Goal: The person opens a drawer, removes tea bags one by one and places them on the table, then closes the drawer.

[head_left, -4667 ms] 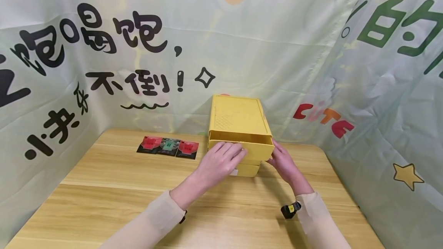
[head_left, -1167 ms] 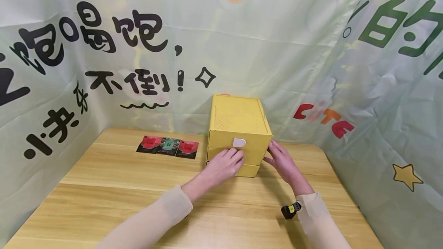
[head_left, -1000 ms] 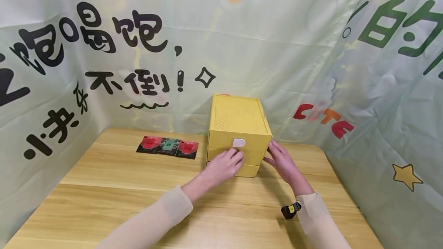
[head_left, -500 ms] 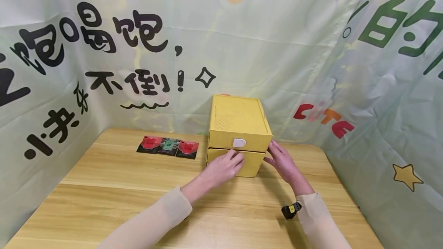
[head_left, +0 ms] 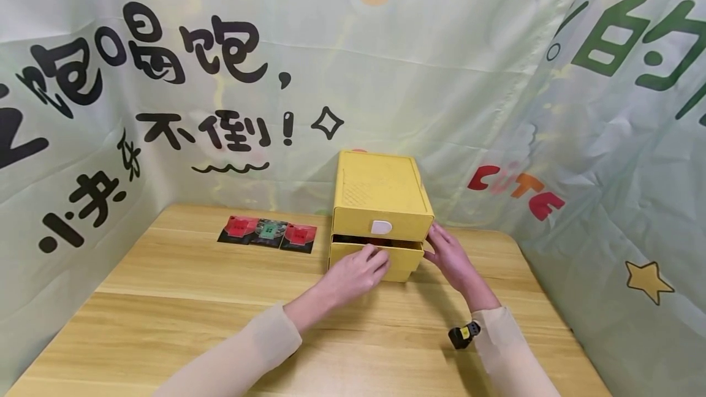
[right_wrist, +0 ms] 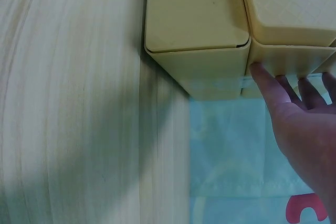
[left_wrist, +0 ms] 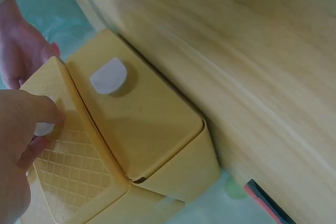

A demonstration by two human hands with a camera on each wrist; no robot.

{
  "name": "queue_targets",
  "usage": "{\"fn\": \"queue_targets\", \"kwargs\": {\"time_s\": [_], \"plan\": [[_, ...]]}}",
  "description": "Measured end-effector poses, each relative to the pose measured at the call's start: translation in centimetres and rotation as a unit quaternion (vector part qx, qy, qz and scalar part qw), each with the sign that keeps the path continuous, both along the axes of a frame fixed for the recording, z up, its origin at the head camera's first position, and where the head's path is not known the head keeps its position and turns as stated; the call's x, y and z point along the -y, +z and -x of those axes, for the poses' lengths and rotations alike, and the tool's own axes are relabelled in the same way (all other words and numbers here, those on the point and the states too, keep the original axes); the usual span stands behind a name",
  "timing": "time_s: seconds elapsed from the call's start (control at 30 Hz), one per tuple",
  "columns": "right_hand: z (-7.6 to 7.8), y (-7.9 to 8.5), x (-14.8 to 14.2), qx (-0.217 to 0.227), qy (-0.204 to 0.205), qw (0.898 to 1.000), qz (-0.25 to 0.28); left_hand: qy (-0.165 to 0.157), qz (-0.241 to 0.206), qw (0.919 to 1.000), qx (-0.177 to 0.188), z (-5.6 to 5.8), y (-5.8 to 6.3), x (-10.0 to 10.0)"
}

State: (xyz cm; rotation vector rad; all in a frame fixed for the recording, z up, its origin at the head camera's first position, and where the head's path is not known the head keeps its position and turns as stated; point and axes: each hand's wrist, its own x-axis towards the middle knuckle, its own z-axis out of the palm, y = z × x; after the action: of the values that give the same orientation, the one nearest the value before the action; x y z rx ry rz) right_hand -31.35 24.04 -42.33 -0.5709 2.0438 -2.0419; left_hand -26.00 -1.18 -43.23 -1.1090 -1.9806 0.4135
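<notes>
A yellow drawer cabinet (head_left: pixel 383 179) stands at the back of the table. My left hand (head_left: pixel 353 271) pinches the white handle (left_wrist: pixel 44 129) of the drawer (head_left: pixel 407 256) below the top one. That drawer is pulled out a little, leaving a dark gap above its front, with a hint of red inside. The top drawer's white handle (head_left: pixel 381 227) shows flush in its place. Below, in the left wrist view, the lowest drawer (left_wrist: pixel 139 124) is fully in. With fingers extended, my right hand (right_wrist: pixel 304 124) rests its fingertips against the cabinet's right side.
Three dark flat packets lie in a row left of the cabinet: a red one (head_left: pixel 239 229), a green one (head_left: pixel 269 233) and another red one (head_left: pixel 299 238). A printed cloth (head_left: pixel 309 78) hangs behind and beside the wooden table (head_left: pixel 220 305).
The top drawer, pulled out at first, is now in. My left hand has moved down to the drawer below and drawn it slightly forward. My right hand stays at the cabinet's side.
</notes>
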Motion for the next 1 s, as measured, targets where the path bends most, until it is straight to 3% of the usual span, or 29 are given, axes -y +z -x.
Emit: {"fn": "queue_targets", "kwargs": {"time_s": [0.27,0.5,0.73,1.0], "plan": [[0.1,0.0,0.1,0.006,-0.007,1.0,0.013,0.0,0.019,0.9997,-0.011,-0.8,0.3,0.1],[0.2,0.0,0.2,0.002,-0.008,1.0,0.016,-0.024,0.015,0.9991,-0.032,-1.9,1.2,0.4],[0.2,-0.1,0.1,0.006,-0.009,1.0,0.021,-0.025,0.022,0.9994,-0.007,-2.5,0.6,0.2],[0.2,-0.2,0.2,0.006,-0.013,1.0,0.012,-0.019,0.028,0.9994,-0.01,-3.4,0.4,0.2]]}}
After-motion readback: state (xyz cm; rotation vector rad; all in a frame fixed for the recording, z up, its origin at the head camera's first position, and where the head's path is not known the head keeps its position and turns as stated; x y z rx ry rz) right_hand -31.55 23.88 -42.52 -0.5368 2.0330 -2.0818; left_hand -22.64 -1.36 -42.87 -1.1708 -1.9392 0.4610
